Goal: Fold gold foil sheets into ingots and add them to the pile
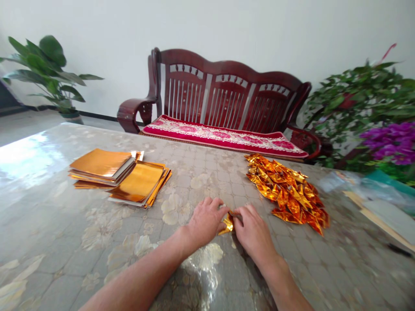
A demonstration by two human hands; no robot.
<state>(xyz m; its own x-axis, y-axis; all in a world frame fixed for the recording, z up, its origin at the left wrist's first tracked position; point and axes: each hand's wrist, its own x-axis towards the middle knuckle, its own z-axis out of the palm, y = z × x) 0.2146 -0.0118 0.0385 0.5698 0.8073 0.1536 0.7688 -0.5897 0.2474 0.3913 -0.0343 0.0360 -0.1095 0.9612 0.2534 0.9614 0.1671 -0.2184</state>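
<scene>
Between my two hands, low over the table's middle, is a small piece of gold foil paper [228,224], partly folded. My left hand [207,219] grips its left side with thumb and fingers. From the right, my right hand [252,227] pinches the other edge; the fingers hide much of the paper. Left of my hands lie two overlapping stacks of flat gold foil sheets, a back one [100,163] and a front one [141,182]. On the right is a heap of folded gold foil pieces [288,190] with pointed ends.
The table [194,172] has a glossy, flower-patterned cover. Clear plastic bags [385,190] and a pale board [382,220] lie at the right edge. Beyond the table stands a dark wooden bench [223,95] with a red cushion, between potted plants [52,77].
</scene>
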